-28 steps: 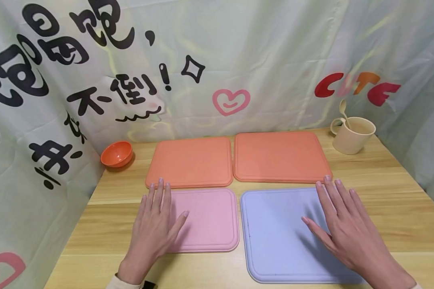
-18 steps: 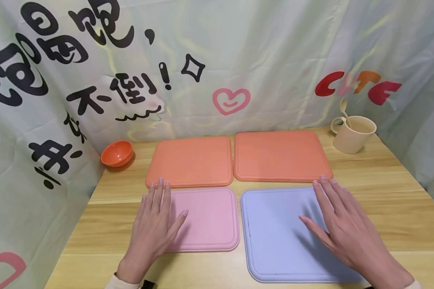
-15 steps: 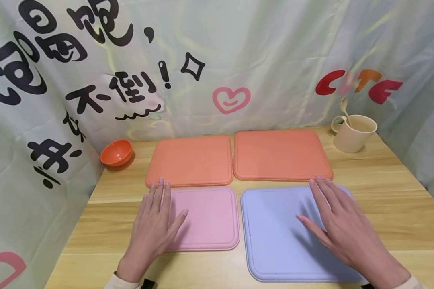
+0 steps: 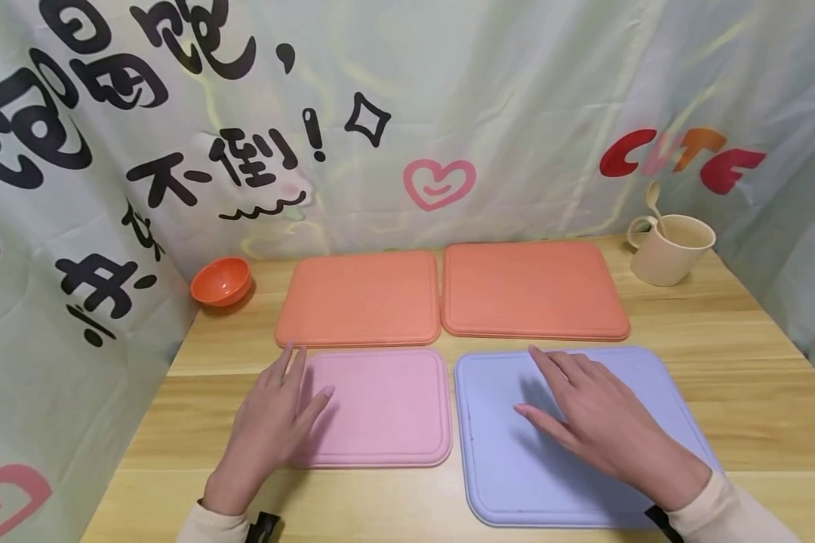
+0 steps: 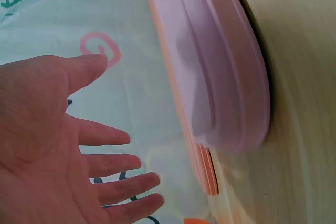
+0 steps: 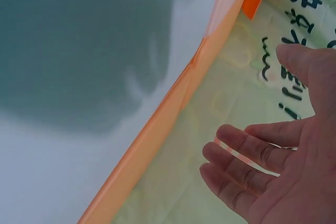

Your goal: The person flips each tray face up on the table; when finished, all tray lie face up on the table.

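In the head view, my left hand [image 4: 266, 422] hovers over the left edge of a pink board [image 4: 387, 411], fingers spread and holding nothing. Above the blue board [image 4: 516, 483] is my right hand [image 4: 601, 422], empty, its shadow falling on the board. The left wrist view has the left palm [image 5: 42, 145] with loosely extended fingers, apart from the pink board [image 5: 226, 77]. Slightly bent fingers of the right hand [image 6: 294, 166] touch nothing in the right wrist view, where the blue board [image 6: 52, 166] fills the left side.
Two orange boards [image 4: 360, 298] [image 4: 533, 290] lie side by side behind the pink and blue ones. An orange bowl [image 4: 221, 282] stands at the back left of the wooden table [image 4: 156, 422]. At the back right is a beige mug [image 4: 665, 260] with a spoon [image 4: 654, 200]. Printed cloth [image 4: 530, 113] hangs behind.
The right hand has moved left across the blue board, and more of its sleeve shows. My left hand has shifted slightly left and toward me. The boards, bowl and mug stay put.
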A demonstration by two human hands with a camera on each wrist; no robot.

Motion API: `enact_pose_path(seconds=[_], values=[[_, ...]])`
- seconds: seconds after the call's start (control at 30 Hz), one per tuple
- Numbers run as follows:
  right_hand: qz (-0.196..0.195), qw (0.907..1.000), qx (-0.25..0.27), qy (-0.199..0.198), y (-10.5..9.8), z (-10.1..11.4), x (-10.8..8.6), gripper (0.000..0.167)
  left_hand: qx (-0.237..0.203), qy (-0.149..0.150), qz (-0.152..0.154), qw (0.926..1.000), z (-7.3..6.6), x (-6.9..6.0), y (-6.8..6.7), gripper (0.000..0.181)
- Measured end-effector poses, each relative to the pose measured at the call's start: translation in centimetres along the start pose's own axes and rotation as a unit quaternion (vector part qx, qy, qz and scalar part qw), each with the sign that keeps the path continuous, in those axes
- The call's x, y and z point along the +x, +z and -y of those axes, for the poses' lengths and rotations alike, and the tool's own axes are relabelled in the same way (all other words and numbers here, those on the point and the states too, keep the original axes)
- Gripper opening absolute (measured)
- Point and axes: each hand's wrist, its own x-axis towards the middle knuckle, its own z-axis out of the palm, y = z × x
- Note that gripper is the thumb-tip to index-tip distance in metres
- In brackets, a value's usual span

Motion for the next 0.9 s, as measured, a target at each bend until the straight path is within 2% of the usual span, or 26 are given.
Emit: enact_pose_path(seconds=[0.13,0.23,0.37,0.47,0.63,0.77,0.9], values=[[0.021,0.9996,0.007,-0.015,0.3,0.7,1.2,0.068,-0.008,-0.019,0.019,0.9996,0.5,-0.1,-0.5,0.076],[0.042,0.9986,0.011,-0.031,0.7,1.2,2.3,0.066,-0.016,-0.04,0.046,0.998,0.8,-0.2,-0.8,0.077],[0.059,0.9966,0.016,-0.055,1.4,2.1,3.7,0.062,-0.029,-0.064,0.081,0.9942,1.2,-0.1,-0.7,0.078],[0.083,0.9945,0.026,-0.058,1.9,2.6,4.7,0.059,-0.036,-0.076,0.1,0.9915,1.6,0.1,-0.6,0.079],[0.133,0.9891,0.05,-0.039,3.0,3.1,5.9,0.06,-0.054,-0.096,0.133,0.9849,2.1,0.4,-0.2,0.082],[0.145,0.9864,0.073,-0.023,4.1,3.3,6.8,0.063,-0.078,-0.114,0.153,0.9785,2.5,0.4,0.1,0.089],[0.161,0.9803,0.114,0.01,5.2,3.6,7.7,0.061,-0.082,-0.103,0.148,0.9801,2.8,0.4,0.3,0.09]])
